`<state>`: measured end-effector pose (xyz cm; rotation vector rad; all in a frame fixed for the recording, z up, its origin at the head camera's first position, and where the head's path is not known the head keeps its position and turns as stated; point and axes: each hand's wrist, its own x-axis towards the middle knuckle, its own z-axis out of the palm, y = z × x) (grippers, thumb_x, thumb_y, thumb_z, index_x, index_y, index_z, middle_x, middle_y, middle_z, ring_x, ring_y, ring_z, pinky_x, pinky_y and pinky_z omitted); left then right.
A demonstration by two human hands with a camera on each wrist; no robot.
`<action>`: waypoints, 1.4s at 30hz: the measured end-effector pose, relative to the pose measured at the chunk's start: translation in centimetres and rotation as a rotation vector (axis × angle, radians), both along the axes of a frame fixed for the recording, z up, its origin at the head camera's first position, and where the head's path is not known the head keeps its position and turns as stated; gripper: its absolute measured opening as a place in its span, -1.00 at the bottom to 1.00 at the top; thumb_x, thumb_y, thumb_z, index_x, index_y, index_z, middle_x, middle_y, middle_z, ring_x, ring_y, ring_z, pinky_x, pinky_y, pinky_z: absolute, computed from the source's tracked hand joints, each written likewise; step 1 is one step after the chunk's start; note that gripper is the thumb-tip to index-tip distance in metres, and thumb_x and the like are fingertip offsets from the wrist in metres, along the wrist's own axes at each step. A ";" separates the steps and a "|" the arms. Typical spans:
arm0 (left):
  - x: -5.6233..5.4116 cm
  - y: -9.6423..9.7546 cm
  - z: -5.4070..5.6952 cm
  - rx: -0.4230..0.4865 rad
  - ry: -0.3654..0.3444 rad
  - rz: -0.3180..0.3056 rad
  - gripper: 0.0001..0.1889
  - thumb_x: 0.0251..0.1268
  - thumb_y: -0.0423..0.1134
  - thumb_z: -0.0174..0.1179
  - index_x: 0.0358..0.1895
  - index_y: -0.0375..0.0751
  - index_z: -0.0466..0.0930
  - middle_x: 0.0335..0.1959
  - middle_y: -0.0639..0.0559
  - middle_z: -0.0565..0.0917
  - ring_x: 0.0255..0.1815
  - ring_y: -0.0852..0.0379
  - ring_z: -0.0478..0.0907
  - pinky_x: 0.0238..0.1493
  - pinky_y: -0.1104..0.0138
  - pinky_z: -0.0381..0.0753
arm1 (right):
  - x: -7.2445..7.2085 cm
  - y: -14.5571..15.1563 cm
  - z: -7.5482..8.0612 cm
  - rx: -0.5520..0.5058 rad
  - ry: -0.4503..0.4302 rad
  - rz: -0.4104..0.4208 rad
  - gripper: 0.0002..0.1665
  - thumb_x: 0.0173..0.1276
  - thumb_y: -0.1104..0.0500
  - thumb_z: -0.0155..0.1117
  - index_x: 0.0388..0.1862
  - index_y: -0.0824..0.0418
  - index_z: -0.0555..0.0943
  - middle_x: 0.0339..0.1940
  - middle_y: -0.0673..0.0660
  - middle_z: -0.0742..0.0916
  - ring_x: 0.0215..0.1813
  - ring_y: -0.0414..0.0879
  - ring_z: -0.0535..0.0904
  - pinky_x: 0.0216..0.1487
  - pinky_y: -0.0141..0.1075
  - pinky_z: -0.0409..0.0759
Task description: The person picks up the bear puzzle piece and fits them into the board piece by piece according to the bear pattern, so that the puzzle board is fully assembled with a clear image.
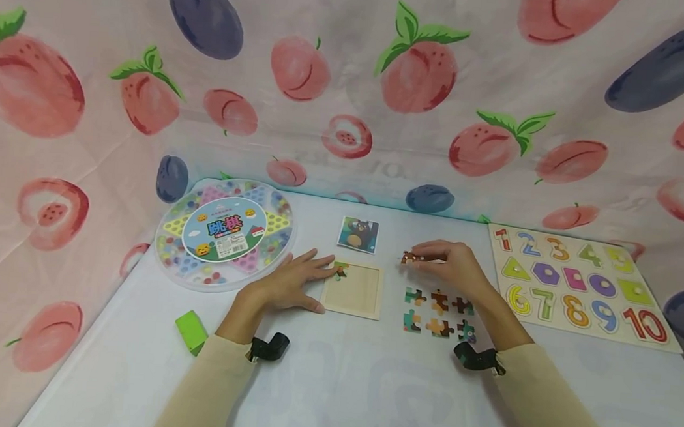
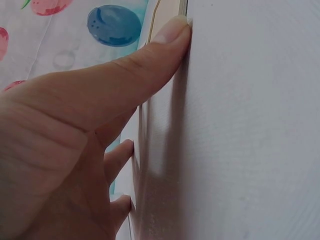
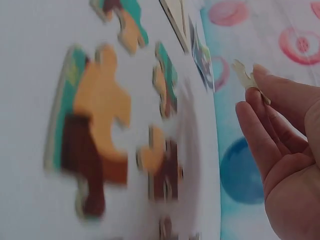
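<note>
My left hand point(image 1: 283, 282) lies with fingers spread at the left side of a shallow wooden puzzle tray point(image 1: 361, 299). Its thumb touches the tray's edge, and the index fingertip is right at a green-and-brown jigsaw piece point(image 1: 341, 272) in the tray's upper left corner. Between thumb and fingertips, my right hand point(image 1: 459, 268) pinches a brown jigsaw piece point(image 1: 408, 258), held above the table; its pale side point(image 3: 244, 77) faces the right wrist camera. Below that hand several loose jigsaw pieces point(image 1: 439, 300) lie in two rows, picture side up.
A picture card point(image 1: 358, 234) with a bear lies behind the tray. At the left are a round Chinese checkers box point(image 1: 223, 229) and a green block point(image 1: 192, 330). A wooden number-and-shape board point(image 1: 584, 287) lies at the right. Fruit-patterned cloth point(image 1: 350, 77) hangs behind the table.
</note>
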<state>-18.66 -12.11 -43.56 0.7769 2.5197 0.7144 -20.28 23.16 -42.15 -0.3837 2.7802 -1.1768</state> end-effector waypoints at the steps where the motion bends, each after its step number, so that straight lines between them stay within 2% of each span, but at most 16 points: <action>1: 0.0 0.0 0.0 0.000 0.000 0.000 -0.12 0.14 -0.02 0.48 0.55 0.01 0.30 0.70 0.05 0.12 0.75 -0.21 -0.20 0.65 -0.33 -0.34 | 0.0 -0.4 -0.1 -0.003 0.002 0.009 -0.63 0.37 0.09 0.43 0.12 0.14 0.76 0.24 0.18 0.74 0.25 0.10 0.68 0.19 -0.13 0.73; 2: 0.0 0.0 -0.1 0.000 -0.001 0.000 -0.12 0.14 -0.02 0.48 0.55 0.01 0.30 0.70 0.05 0.12 0.75 -0.21 -0.20 0.64 -0.34 -0.34 | 0.0 -0.8 -0.1 -0.011 0.000 0.017 -0.64 0.36 0.09 0.43 0.11 0.13 0.76 0.22 0.17 0.74 0.24 0.10 0.68 0.18 -0.06 0.73; 7: -0.1 0.0 -0.2 0.001 -0.007 0.004 -0.12 0.14 -0.02 0.48 0.55 0.02 0.31 0.70 0.06 0.11 0.75 -0.20 -0.21 0.64 -0.34 -0.35 | 0.3 -3.2 -0.4 -0.039 0.002 0.063 -0.67 0.35 0.09 0.45 0.08 0.10 0.78 0.19 0.14 0.76 0.23 0.10 0.68 0.12 -0.03 0.74; 11: -0.2 0.0 -0.2 0.002 -0.007 0.006 -0.12 0.13 -0.01 0.49 0.55 0.02 0.31 0.70 0.05 0.11 0.75 -0.21 -0.21 0.64 -0.35 -0.35 | 0.2 -5.0 -0.7 -0.036 0.005 0.079 -0.68 0.34 0.09 0.45 0.06 0.09 0.79 0.17 0.12 0.77 0.16 0.06 0.71 0.06 -0.09 0.76; 16: -0.2 0.0 -0.1 -0.010 -0.010 0.005 -0.13 0.13 0.00 0.49 0.55 0.03 0.32 0.70 0.07 0.12 0.76 -0.19 -0.22 0.65 -0.33 -0.35 | 0.1 -6.8 -1.3 -0.049 -0.036 0.065 -0.70 0.31 0.09 0.48 0.02 0.08 0.80 0.12 0.11 0.79 0.08 0.01 0.74 0.00 -0.20 0.76; 20: -0.2 0.0 -0.1 -0.014 -0.016 0.007 -0.12 0.13 0.01 0.49 0.55 0.05 0.31 0.70 0.09 0.11 0.76 -0.17 -0.24 0.65 -0.32 -0.36 | 0.1 -7.9 -1.6 -0.066 -0.034 0.084 -0.70 0.29 0.13 0.49 0.00 0.13 0.80 0.08 0.12 0.81 0.07 0.02 0.75 0.02 -0.19 0.77; 28: -0.3 0.0 -0.1 -0.007 -0.003 0.003 -0.13 0.14 0.01 0.48 0.55 0.01 0.32 0.69 0.05 0.13 0.75 -0.21 -0.20 0.63 -0.35 -0.33 | -0.1 -9.5 -2.6 -0.032 0.030 0.101 -0.71 0.28 0.13 0.50 -0.03 0.14 0.81 -0.02 0.12 0.84 -0.05 -0.07 0.76 -0.06 -0.29 0.74; 33: -0.3 0.0 -0.2 -0.006 -0.010 0.004 -0.13 0.14 0.01 0.48 0.54 0.03 0.32 0.69 0.07 0.12 0.76 -0.18 -0.22 0.65 -0.33 -0.34 | 0.0 -9.9 -2.6 0.014 0.067 0.096 -0.74 0.27 0.15 0.50 -0.06 0.16 0.82 -0.09 0.13 0.86 -0.15 -0.10 0.75 -0.16 -0.33 0.71; 42: -0.2 0.0 0.0 -0.003 -0.019 0.011 -0.13 0.14 0.01 0.49 0.55 0.05 0.32 0.70 0.09 0.11 0.76 -0.17 -0.23 0.65 -0.32 -0.35 | 0.0 -10.2 -2.3 0.077 0.041 0.098 -0.73 0.28 0.13 0.50 -0.05 0.16 0.82 -0.12 0.13 0.86 -0.16 -0.10 0.72 -0.18 -0.34 0.66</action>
